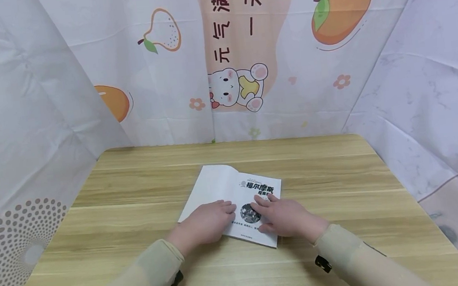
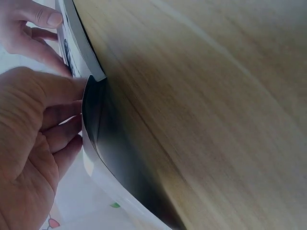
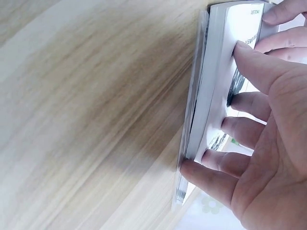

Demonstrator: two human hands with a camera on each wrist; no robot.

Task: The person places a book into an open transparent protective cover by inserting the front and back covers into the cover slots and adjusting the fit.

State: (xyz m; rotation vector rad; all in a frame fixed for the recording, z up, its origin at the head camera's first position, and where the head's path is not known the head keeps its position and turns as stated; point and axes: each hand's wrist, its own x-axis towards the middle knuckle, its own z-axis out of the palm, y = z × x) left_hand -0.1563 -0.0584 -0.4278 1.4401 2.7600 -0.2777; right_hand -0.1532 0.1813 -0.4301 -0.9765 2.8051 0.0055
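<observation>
An open book (image 1: 259, 237) lies on the wooden table, turned at an angle. Its front cover (image 1: 211, 186) is folded out to the left, showing a blank white inner side. On the right, the title page has dark Chinese characters and a round dark picture (image 1: 250, 213). My left hand (image 1: 209, 221) rests its fingers along the fold; in the left wrist view the cover (image 2: 127, 189) bows up off the table. My right hand (image 1: 283, 216) lies on the title page with fingers spread. In the right wrist view, one fingertip (image 3: 188, 166) touches the page block's outer edge.
The wooden table (image 1: 141, 262) extends around the book on all sides. Behind it hangs a white curtain (image 1: 157, 90) with fruit, a cartoon bear and Chinese characters. More patterned cloth (image 1: 32, 116) hangs at the left and right sides.
</observation>
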